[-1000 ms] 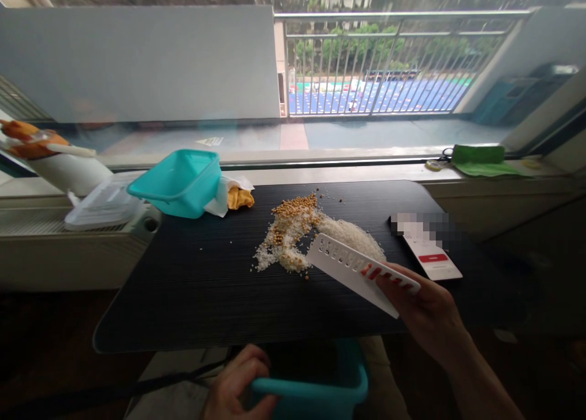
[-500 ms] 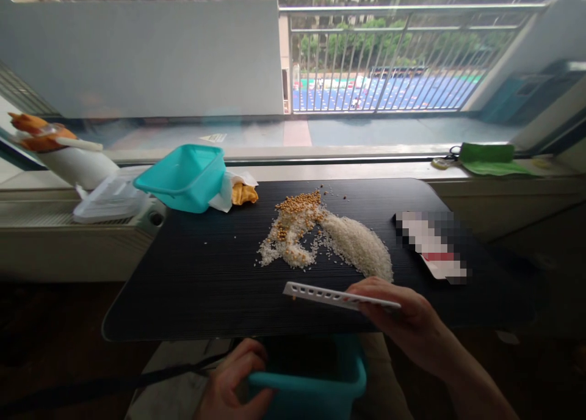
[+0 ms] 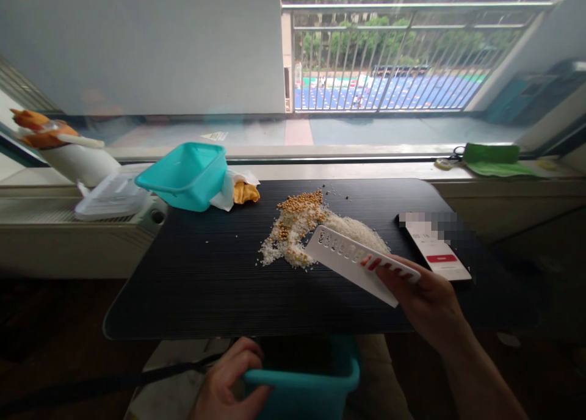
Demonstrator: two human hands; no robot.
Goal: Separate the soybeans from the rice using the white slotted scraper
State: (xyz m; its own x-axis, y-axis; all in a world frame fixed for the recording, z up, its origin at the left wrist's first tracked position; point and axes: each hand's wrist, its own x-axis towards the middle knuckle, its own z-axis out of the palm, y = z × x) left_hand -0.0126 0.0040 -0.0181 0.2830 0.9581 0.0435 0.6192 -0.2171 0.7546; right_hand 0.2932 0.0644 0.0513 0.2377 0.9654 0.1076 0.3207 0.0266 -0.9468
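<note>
My right hand [image 3: 425,301] grips a white slotted plastic card [image 3: 354,261] and holds it tilted against the near side of a heap of white rice [image 3: 354,229] on the black table [image 3: 220,286]. Left of the rice lies a mixed patch of rice and yellow beans [image 3: 293,234], with a cluster of beans [image 3: 302,201] at its far end. My left hand [image 3: 229,380] is closed on the rim of a teal plastic tub [image 3: 304,386] held below the table's near edge.
A second teal tub [image 3: 185,176] leans at the table's far left corner beside clear lids [image 3: 110,194], crumpled paper with something orange [image 3: 242,191], and a white pot [image 3: 77,160]. A phone [image 3: 437,249] lies at the right. A green cloth [image 3: 492,157] rests on the sill.
The card was pulled back flat toward the near edge, uncovering the rice heap, then tipped up again and set against the rice. My left hand and the tub stayed put.
</note>
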